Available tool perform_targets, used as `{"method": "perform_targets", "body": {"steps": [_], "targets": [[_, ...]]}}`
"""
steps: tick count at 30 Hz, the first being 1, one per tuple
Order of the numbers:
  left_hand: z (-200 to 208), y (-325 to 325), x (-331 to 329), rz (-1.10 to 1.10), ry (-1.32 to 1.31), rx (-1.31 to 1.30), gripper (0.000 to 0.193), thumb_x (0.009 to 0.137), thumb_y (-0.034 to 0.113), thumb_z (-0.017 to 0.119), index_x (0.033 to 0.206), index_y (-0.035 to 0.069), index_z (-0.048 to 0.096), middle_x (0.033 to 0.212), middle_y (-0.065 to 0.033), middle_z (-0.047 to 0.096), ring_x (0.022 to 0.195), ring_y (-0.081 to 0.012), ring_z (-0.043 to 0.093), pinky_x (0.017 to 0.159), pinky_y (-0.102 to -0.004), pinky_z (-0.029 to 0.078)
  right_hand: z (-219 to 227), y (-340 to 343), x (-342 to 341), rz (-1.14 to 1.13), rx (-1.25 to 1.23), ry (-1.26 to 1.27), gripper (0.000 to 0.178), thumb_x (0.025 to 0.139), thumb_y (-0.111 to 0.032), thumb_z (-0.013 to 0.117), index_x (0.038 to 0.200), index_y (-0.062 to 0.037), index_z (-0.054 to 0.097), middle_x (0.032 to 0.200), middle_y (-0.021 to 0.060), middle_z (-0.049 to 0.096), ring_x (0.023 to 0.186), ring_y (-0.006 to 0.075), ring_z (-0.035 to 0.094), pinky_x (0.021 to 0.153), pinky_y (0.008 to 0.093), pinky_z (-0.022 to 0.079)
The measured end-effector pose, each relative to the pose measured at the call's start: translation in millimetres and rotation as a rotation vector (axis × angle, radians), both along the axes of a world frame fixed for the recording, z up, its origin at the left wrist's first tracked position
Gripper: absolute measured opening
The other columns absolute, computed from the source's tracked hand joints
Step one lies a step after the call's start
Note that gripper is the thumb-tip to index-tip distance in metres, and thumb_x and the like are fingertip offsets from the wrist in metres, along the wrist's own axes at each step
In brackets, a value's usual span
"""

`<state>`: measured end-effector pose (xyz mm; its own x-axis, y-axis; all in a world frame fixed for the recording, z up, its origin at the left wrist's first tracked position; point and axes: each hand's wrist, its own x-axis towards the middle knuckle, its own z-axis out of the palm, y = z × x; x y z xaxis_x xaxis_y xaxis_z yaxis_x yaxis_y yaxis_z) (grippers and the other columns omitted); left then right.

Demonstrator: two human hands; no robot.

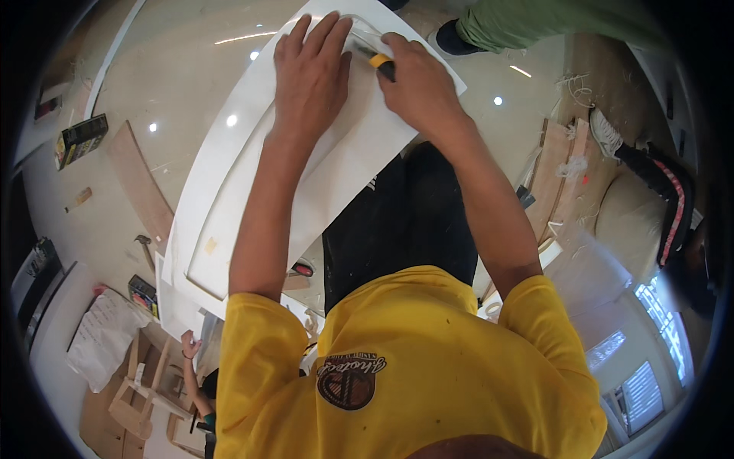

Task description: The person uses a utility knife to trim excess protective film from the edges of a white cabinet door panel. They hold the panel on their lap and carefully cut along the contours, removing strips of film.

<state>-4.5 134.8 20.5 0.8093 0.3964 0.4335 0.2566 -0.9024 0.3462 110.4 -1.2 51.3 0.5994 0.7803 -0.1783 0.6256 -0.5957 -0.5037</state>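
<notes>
A large white panel (218,210) lies at a slant in front of me, its far end at the top of the view. A long curved outline runs along it. My left hand (312,84) rests flat on the far part, fingers stretched out and pointing away. Beside it, my right hand (419,84) is closed round a yellow and black utility knife (381,64). The knife's tip points left, toward my left fingers, close to the panel's surface. Whether the blade touches the panel I cannot tell.
Wooden boards lie on the tiled floor at left (139,180) and right (552,172). A hammer (144,246) and a dark box (81,141) are at left. Another person's shoe (456,37) stands near the panel's far right corner; someone else sits at right.
</notes>
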Motion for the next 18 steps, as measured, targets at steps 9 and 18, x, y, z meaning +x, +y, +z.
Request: {"method": "perform_targets", "body": {"steps": [9, 18], "targets": [[-23, 5, 17, -0.008, 0.217, 0.088, 0.037, 0.101, 0.021, 0.06, 0.138, 0.018, 0.064, 0.143, -0.007, 0.058, 0.143, -0.0345, 0.043, 0.118, -0.0655, 0.025, 12, -21, 28, -0.248, 0.0, 0.502, 0.038, 0.095, -0.014, 0.066, 0.132, -0.0094, 0.069, 0.082, 0.0073, 0.068, 0.069, 0.0162, 0.064, 0.067, 0.0329, 0.052], [-22, 12, 12, -0.146, 0.21, -0.067, 0.034, 0.096, 0.035, 0.069, 0.125, 0.016, 0.069, 0.128, -0.0029, 0.066, 0.141, -0.0232, 0.049, 0.12, -0.0612, 0.03, -7, -31, 38, -0.528, 0.403, 0.814, 0.028, 0.099, -0.016, 0.069, 0.118, 0.0042, 0.066, 0.082, 0.0063, 0.064, 0.057, 0.0115, 0.059, 0.052, 0.0306, 0.055]]}}
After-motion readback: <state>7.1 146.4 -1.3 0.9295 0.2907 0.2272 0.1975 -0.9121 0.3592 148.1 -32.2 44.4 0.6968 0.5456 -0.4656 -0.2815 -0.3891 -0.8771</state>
